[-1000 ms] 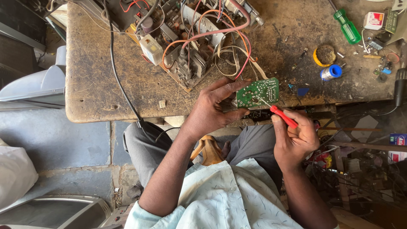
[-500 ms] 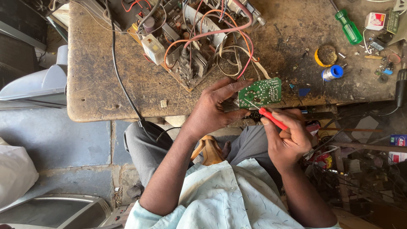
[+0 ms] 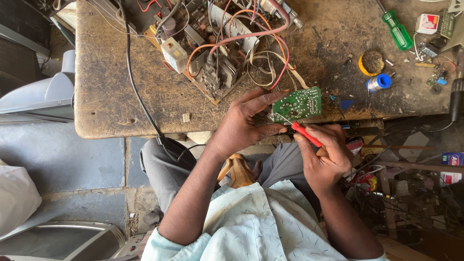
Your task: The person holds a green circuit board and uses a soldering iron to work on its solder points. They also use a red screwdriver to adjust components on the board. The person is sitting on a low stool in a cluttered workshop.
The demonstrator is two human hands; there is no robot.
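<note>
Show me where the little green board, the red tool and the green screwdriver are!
green circuit board (image 3: pixel 298 104), head view, middle of its solder side.
red-handled tool (image 3: pixel 305 135), head view, red handle in front of the right hand.
green screwdriver (image 3: pixel 397 31), head view, its green handle.

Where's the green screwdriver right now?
In the head view, the green screwdriver lies at the bench's far right end, above the solder spool and well clear of both hands.

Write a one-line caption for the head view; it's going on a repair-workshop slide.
Left hand holds a green circuit board while right hand applies a red-handled tool at a cluttered workbench.
</note>
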